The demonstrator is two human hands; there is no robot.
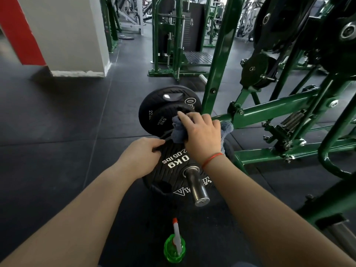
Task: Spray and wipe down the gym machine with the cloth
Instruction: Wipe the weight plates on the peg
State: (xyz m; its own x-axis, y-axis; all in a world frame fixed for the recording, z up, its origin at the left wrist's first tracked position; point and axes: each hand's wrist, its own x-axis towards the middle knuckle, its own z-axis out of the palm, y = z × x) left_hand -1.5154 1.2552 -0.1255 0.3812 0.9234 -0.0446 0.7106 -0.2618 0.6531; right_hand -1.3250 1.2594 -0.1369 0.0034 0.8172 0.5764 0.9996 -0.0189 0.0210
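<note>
cloth [178, 130] – soft terry | frame [269, 110] – glossy painted metal | plate [173, 166] – matt ribbed rubber

Gym surroundings
A white pillar [77, 35] stands on dark rubber floor tiles [48, 116]; a green rack machine [173, 47] stands farther back.

Left of the frame [269, 110]
Bottle [174, 247] on the floor [57, 132] before the near plate [173, 170]; cloth [178, 132] on its top; far plates [154, 105] behind.
</note>
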